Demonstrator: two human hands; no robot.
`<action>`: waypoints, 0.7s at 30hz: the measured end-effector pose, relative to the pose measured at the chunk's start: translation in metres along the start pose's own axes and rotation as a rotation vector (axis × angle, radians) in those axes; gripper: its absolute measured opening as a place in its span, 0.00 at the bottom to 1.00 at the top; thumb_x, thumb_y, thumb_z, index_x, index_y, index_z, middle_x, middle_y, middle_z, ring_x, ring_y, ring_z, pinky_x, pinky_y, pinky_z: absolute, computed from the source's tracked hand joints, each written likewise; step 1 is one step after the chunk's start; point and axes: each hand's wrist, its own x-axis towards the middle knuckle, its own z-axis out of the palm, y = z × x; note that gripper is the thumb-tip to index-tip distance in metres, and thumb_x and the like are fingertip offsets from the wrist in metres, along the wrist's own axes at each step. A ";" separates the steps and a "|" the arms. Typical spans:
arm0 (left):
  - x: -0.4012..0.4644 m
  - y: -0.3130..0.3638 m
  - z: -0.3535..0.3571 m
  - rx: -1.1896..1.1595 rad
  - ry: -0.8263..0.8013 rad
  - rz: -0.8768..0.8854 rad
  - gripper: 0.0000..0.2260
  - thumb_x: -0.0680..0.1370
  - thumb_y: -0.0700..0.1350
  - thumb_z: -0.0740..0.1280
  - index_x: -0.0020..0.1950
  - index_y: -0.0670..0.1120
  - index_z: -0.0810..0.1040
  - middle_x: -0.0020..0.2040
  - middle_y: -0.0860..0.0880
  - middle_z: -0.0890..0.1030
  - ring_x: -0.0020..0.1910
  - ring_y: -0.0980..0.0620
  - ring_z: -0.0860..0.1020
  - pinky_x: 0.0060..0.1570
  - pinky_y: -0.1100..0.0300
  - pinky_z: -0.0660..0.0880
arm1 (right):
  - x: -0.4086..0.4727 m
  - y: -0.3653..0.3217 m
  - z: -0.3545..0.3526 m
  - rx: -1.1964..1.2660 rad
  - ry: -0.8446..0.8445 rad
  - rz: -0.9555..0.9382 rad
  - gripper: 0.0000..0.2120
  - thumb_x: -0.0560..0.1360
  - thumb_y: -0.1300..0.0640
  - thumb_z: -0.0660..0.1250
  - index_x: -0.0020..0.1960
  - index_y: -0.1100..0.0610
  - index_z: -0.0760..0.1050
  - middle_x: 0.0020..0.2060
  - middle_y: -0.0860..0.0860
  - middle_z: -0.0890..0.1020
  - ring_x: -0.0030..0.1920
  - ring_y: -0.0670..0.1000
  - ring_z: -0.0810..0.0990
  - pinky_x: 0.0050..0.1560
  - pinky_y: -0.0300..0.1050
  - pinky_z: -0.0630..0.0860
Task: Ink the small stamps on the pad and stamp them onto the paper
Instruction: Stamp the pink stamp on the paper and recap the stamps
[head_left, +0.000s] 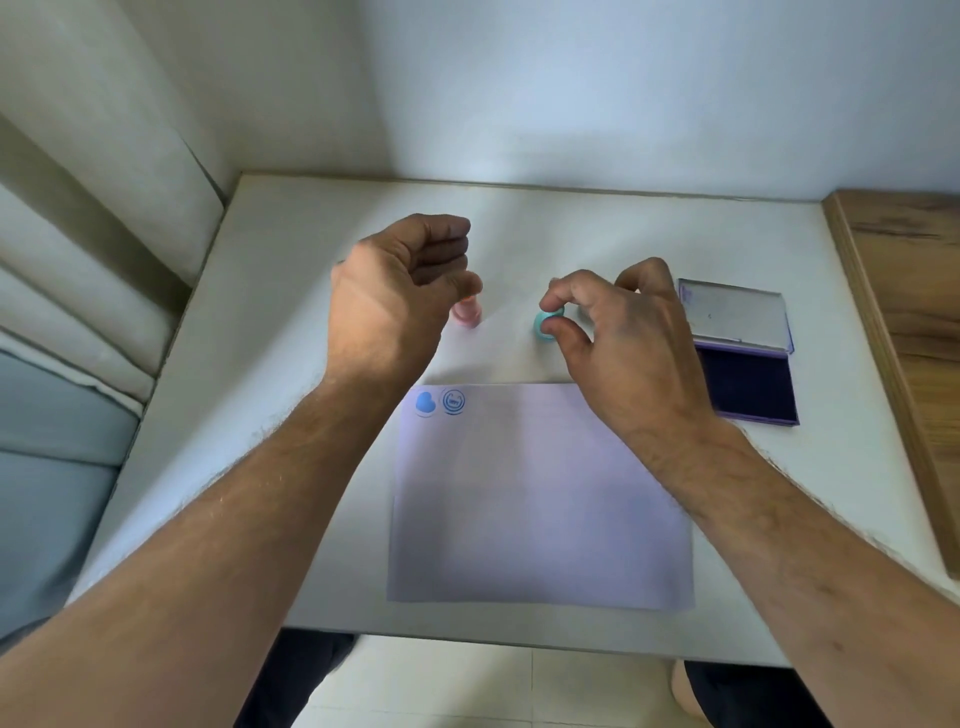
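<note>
I see the right hand (618, 332) pinching the blue stamp (548, 325) btwn thumb and forefinger, just above the paper's (540, 499) far edge. Ink pad (748, 382) sits open just right of that hand, lid up. Left hand (400, 291) hovers w/ fingers loosely curled, holding nothing; the pink stamp (467, 312) stands just beside its thumb. Two blue prints (440, 402) sit on the paper's corner below the left wrist. All on a white table (260, 415).
</note>
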 end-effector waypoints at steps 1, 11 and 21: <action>-0.001 -0.002 0.000 0.079 -0.002 0.002 0.19 0.67 0.38 0.77 0.57 0.51 0.83 0.46 0.58 0.84 0.46 0.66 0.82 0.49 0.74 0.75 | 0.000 0.002 0.000 0.011 -0.018 0.020 0.07 0.74 0.56 0.72 0.52 0.51 0.81 0.42 0.50 0.82 0.52 0.53 0.72 0.52 0.53 0.76; -0.003 -0.015 0.007 0.375 -0.081 -0.055 0.15 0.72 0.45 0.75 0.59 0.52 0.82 0.44 0.57 0.84 0.44 0.66 0.81 0.41 0.80 0.70 | 0.000 -0.002 -0.001 0.090 0.105 -0.094 0.04 0.74 0.58 0.72 0.49 0.54 0.82 0.46 0.45 0.85 0.49 0.46 0.66 0.47 0.37 0.68; -0.009 -0.008 0.011 0.336 -0.026 0.078 0.03 0.75 0.50 0.69 0.47 0.54 0.82 0.42 0.59 0.84 0.43 0.63 0.82 0.42 0.70 0.76 | 0.000 -0.011 -0.010 0.157 0.126 -0.075 0.06 0.74 0.60 0.71 0.51 0.55 0.82 0.45 0.47 0.85 0.50 0.49 0.69 0.45 0.34 0.65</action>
